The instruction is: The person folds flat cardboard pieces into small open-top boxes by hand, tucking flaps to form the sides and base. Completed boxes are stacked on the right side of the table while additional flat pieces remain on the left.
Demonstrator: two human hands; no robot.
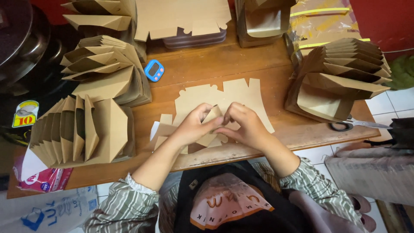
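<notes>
At the table's near edge, about six o'clock from the centre of the wooden table (258, 64), the left hand (194, 125) and the right hand (243, 126) meet over a flat brown cardboard blank (241, 92), both pinching a folded flap of it between thumb and fingertips, so each grip is closed on the card rather than slack. The blank is a thin die-cut kraft sheet, matte and slightly fibrous, with notched tabs along its edges; it looks light and stiff only along its scored lines, likely to crease or tear if bent off the score, so the flap edges close to the folds seem the sound place to hold it. At nine o'clock a fanned row of folded boxes (82, 133) stands nested, their angular brown panels overlapping; another such stack (103, 64) sits at ten o'clock and a third (345, 73) at three o'clock. A small blue timer (154, 70) lies at eleven o'clock, just beside the ten o'clock stack. More flat sheets (181, 17) rest at twelve o'clock on a dark tray. Scissors (355, 125) with black handles lie at four o'clock, at the table's corner, well apart from the hands
</notes>
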